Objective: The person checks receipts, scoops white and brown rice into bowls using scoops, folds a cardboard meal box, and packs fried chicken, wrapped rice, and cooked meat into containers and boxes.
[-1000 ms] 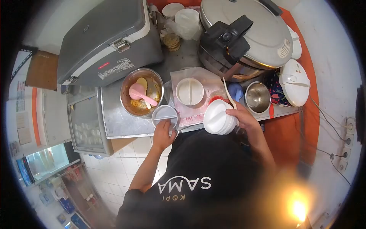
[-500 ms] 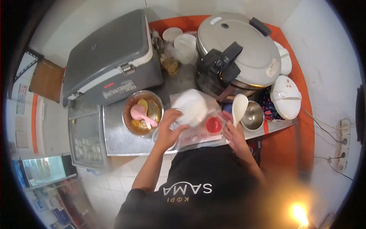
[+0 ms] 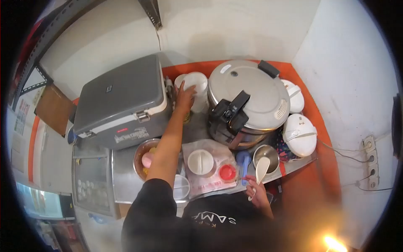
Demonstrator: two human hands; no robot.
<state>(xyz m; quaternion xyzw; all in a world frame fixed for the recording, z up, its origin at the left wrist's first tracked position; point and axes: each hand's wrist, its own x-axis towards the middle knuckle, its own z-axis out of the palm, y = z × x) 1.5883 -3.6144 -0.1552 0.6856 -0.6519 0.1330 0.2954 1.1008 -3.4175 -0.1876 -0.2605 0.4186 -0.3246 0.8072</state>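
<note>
My left hand (image 3: 186, 98) reaches to the back of the counter, its fingers spread at the stacked white round containers (image 3: 196, 82). Whether it grips one cannot be made out. In my right hand (image 3: 258, 194), near the front edge, is a white serving spoon (image 3: 262, 168), bowl end up. A white round bowl with a divider (image 3: 200, 162) rests on a printed sheet (image 3: 201, 184). Beside it sits a small red round dish (image 3: 227, 172). Between the sheet and a steel pot (image 3: 273, 156) lies a blue spoon (image 3: 243, 161).
A grey cooler box (image 3: 121, 101) stands left, a large rice cooker (image 3: 247, 96) right. My left forearm partly covers a steel bowl (image 3: 138, 161) with a pink ladle (image 3: 147, 160). White lidded containers (image 3: 300, 134) and a clear round tub (image 3: 181, 187) are nearby.
The white bowl has left my left hand and now sits on the sheet. That hand has moved to the stack at the back. My right hand still holds the serving spoon.
</note>
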